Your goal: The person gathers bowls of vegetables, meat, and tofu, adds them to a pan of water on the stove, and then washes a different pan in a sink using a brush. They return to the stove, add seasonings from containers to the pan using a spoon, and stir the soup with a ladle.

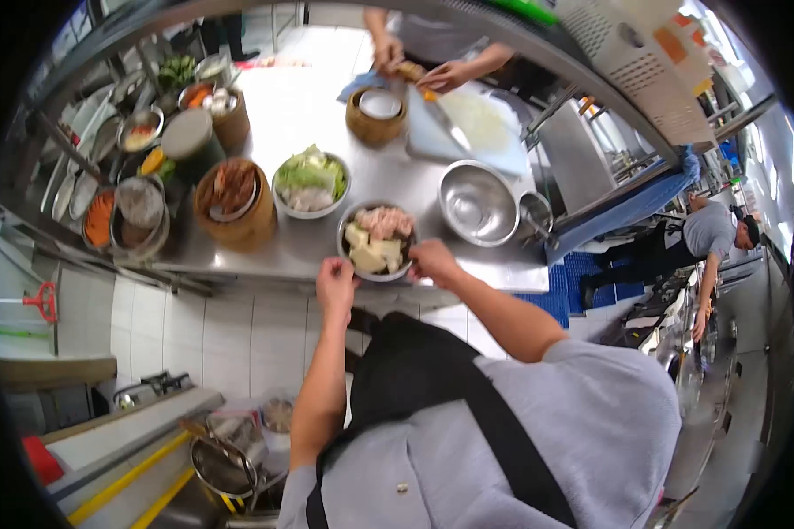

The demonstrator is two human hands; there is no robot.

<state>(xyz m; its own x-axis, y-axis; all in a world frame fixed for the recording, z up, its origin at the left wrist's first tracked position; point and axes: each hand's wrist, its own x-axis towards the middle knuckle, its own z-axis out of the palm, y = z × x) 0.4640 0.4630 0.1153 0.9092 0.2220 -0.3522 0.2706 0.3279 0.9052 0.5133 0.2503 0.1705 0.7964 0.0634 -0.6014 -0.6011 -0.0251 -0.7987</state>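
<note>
A metal bowl (379,240) with pinkish meat and pale yellow chunks stands at the near edge of the steel counter (282,238). My left hand (335,280) is at its left rim, fingers bent together. On the right rim is my right hand (434,262), its fingers closed on the edge. Just behind to the left sits a bowl of lettuce and pale pieces (311,182). To the right lies an empty steel bowl (479,203). A wooden container (235,204) holding a bowl of reddish-brown food stands farther left.
Across the counter, a co-worker's hands (445,77) are near a cutting board (468,130) with a knife (450,123). A small wooden steamer (377,116) stands beside it. Several ingredient containers crowd the left. Another person (710,231) works at the far right.
</note>
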